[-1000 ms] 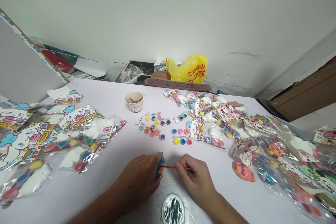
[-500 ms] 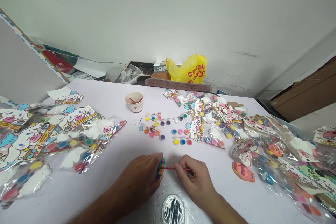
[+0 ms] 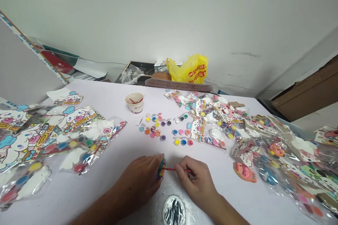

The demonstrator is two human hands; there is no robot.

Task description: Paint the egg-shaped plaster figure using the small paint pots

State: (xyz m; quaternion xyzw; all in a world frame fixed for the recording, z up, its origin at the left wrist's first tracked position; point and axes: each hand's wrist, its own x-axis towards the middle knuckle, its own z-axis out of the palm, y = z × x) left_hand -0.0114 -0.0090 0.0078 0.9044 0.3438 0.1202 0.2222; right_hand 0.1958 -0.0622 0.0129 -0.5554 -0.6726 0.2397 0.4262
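Near the table's front, my left hand is closed round a small painted figurine; its blue-green edge and orange and yellow patches show, the rest lies behind my fingers. My right hand pinches a thin red paintbrush, held level and pointing left. The brush tip meets the figurine's painted face, or very nearly so. Beyond my hands sit several small open paint pots in many colours. A paper cup with a red stick leaning in it stands farther back.
Clear bags with white figurines, paint pots and cartoon cards cover the table's left side. More such bags crowd the right. A painted orange fish-shaped piece lies right of my hand. A yellow plastic bag stands behind the table.
Hardly anything differs. Both hands keep the same hold on the figurine and the paintbrush, and the view has shifted very slightly.
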